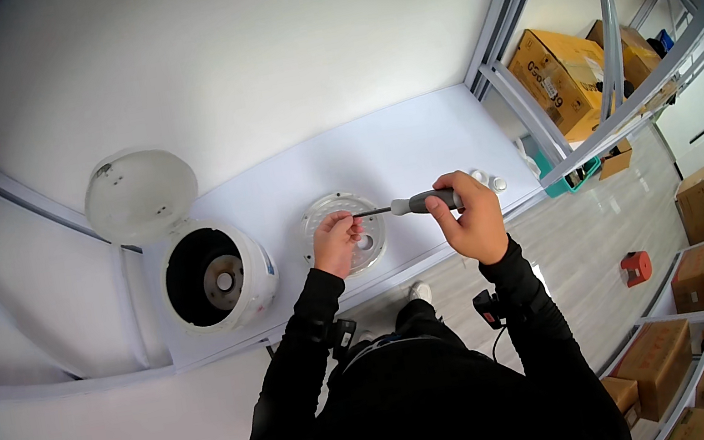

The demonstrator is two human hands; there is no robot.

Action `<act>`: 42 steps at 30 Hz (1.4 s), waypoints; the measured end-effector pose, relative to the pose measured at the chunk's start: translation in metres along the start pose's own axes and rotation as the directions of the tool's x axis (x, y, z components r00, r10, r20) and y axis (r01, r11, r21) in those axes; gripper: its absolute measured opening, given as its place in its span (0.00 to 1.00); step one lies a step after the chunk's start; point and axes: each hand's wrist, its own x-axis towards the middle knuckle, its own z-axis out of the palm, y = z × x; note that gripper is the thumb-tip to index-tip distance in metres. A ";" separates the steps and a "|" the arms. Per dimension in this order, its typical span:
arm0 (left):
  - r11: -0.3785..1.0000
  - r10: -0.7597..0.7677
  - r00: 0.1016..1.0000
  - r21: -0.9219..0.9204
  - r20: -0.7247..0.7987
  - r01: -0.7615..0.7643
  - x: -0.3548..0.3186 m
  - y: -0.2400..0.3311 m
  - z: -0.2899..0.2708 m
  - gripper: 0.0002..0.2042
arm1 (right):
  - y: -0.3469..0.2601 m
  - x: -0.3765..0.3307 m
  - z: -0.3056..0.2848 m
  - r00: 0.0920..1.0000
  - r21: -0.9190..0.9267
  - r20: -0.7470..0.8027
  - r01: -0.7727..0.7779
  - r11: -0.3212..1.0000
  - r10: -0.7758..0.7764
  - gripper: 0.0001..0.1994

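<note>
A round metal inner lid plate (346, 237) lies flat on the white table (396, 148). My left hand (336, 239) rests on it, fingers pinched near the tip of a screwdriver. My right hand (469, 215) grips the grey handle of that screwdriver (414, 204), which lies almost level with its shaft pointing left toward my left fingers. To the left stands a white rice cooker (216, 278) with its lid (140, 196) swung open and its bare inside showing.
Small white parts (490, 181) lie at the table's right edge. A metal frame post (512, 6) rises at the right. Cardboard boxes (564, 76) sit beyond it, more on shelves at lower right. A red object (637, 267) sits on the floor.
</note>
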 end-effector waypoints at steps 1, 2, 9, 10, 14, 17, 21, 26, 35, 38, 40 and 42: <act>0.999 0.011 1.000 -0.050 0.013 -0.010 -0.003 0.004 -0.002 0.04 | -0.002 -0.002 0.001 1.000 0.021 -0.008 -0.006 1.000 0.006 0.11; 0.998 0.030 0.999 -0.055 0.016 -0.029 -0.007 0.008 -0.001 0.05 | -0.002 -0.004 0.003 1.000 0.045 -0.018 0.014 0.999 -0.013 0.12; 0.993 0.088 0.994 -0.083 0.059 -0.083 -0.030 0.021 -0.006 0.07 | -0.019 -0.018 0.005 0.999 0.061 -0.030 -0.015 0.998 0.017 0.12; 0.993 0.099 0.993 -0.071 0.061 -0.094 -0.033 0.022 -0.008 0.07 | -0.021 -0.021 0.006 0.999 0.062 -0.033 -0.008 0.998 0.010 0.12; 0.983 0.027 0.998 -0.181 0.059 -0.016 -0.043 0.028 -0.004 0.09 | -0.030 -0.032 0.006 0.999 0.097 -0.052 0.003 0.995 0.002 0.13; 0.981 0.007 0.991 -0.191 0.132 0.019 -0.045 0.032 -0.011 0.09 | -0.028 -0.038 0.002 1.000 0.146 -0.009 0.021 0.989 -0.020 0.12; 0.985 0.006 0.981 -0.171 0.193 0.028 -0.047 0.033 -0.015 0.08 | -0.028 -0.039 -0.005 0.991 0.122 0.081 0.097 0.988 -0.107 0.13; 0.981 -0.031 0.973 0.193 0.229 -0.014 -0.042 0.032 -0.012 0.12 | -0.022 -0.038 -0.015 0.992 0.129 0.122 -0.051 0.990 0.035 0.16; 0.076 0.270 0.862 0.883 0.430 -0.464 -0.033 -0.014 -0.003 0.25 | -0.019 -0.023 0.002 0.977 -0.183 0.202 0.112 0.977 -0.074 0.15; -0.067 0.239 0.867 0.898 0.438 -0.435 -0.032 -0.026 -0.003 0.23 | -0.014 -0.017 0.014 0.969 -0.176 0.208 0.171 0.969 -0.134 0.14; -0.065 0.212 0.893 0.917 0.397 -0.393 -0.031 -0.031 -0.003 0.22 | -0.011 -0.013 0.018 0.962 -0.189 0.227 0.197 0.962 -0.152 0.14; -0.064 0.222 0.891 0.917 0.397 -0.393 -0.030 -0.036 -0.008 0.19 | -0.011 -0.008 0.021 0.955 -0.206 0.253 0.211 0.956 -0.156 0.14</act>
